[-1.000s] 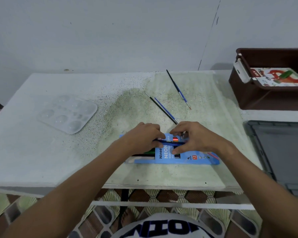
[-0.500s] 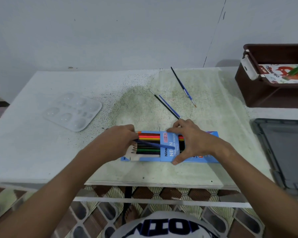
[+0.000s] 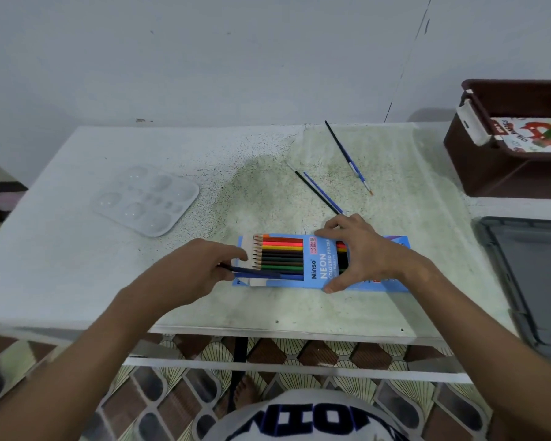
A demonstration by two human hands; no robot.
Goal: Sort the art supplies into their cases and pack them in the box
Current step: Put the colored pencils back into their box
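— How are the hands placed?

— Both forearms are stretched forward over the near edge of the bench (image 3: 77,192), with the hands set apart at either end of the coloured pencil case (image 3: 318,265). The left hand (image 3: 201,265) is held palm down at the case's open left end, and a dark blue pencil (image 3: 258,272) is pinched between its curled fingers and thumb. The pencil is laid low along the case's near side, its tip pointing left past the hand.

— And the right hand?

— The right hand (image 3: 363,253) is clamped over the blue sleeve of the case: the fingers are hooked on the far edge, the thumb is pressed to the near edge, and the wrist is bent across the case's right half.

— Where is the case found?

— It is lain flat near the middle of the bench's near edge, with a row of coloured pencils (image 3: 280,254) seen inside, tips to the left.

— What else is seen?

— Two paintbrushes (image 3: 318,194) are lain together just beyond the right hand, and a third paintbrush (image 3: 347,155) nearer the far edge. A clear paint palette (image 3: 147,200) is set toward the left side. A brown box (image 3: 490,173) holding an oil pastels pack (image 3: 531,135) is placed beyond the bench's right edge, with a grey lid (image 3: 522,281) nearer.
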